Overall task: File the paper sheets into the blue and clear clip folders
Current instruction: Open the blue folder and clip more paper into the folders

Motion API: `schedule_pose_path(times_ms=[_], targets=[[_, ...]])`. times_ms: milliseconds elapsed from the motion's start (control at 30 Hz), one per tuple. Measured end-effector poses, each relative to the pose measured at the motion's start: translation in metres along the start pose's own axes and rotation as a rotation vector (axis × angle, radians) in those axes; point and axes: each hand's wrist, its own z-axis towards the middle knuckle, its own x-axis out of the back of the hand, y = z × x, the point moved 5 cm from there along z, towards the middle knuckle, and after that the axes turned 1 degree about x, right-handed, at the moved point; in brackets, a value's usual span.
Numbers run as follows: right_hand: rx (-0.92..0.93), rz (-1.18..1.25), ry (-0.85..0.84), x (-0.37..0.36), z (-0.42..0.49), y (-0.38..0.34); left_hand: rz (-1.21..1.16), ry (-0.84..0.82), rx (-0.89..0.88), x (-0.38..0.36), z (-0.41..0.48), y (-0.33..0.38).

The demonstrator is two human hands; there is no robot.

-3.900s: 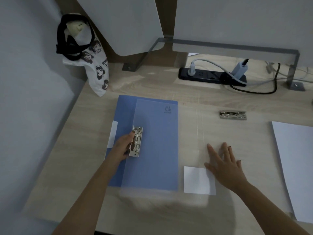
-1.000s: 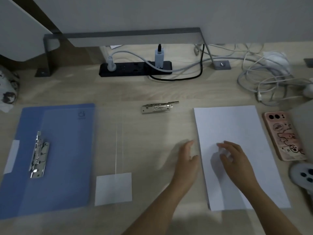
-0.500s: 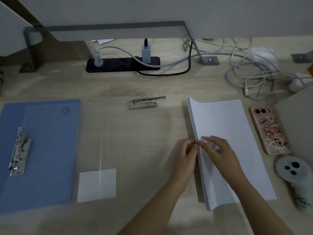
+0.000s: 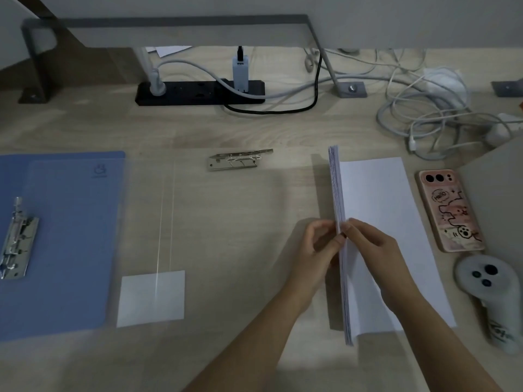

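paper stack [image 4: 379, 210] lay on the right part of the desk [image 4: 254, 131], long side running near to far. its left edge stood raised off the desk with the sheet edges showing, and its right side lay flat. both hands were on that raised edge, about mid-length. left hand [image 4: 319, 247] came from the left, fingers curled against the sheets. right hand [image 4: 370, 244] came from the right, thumb and fingers pinching the edge. how many sheets each held: couldn't tell.

blue folder [image 4: 70, 244] lay open and flat at the left of the desk, partly cut off by the frame, with its metal clip [image 4: 17, 239] on its left part. clear folder [image 4: 165, 222] lay between the blue folder and the stack and was hard to see. one flap seemed to overlap the blue folder. a white label [image 4: 151, 298] showed at its near end, with a thin bright spine line running far from it. second clip [image 4: 240, 160] lay farther back, mid-desk. couldn't tell if it was fixed to the clear folder.

right of the stack were a phone [image 4: 448, 210] in a pink case, just beside it, and a white controller [image 4: 486, 292] nearer. on the far side were a black power strip [image 4: 198, 93] and a tangle of white cables [image 4: 424, 117].
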Motion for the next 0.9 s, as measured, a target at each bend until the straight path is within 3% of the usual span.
schedule_pose_path(times_ms=[900], targets=[[0.049,-0.134,0.057,-0.003,0.006,0.011,-0.024,0.038,-0.03,0.001,-0.003,-0.002]])
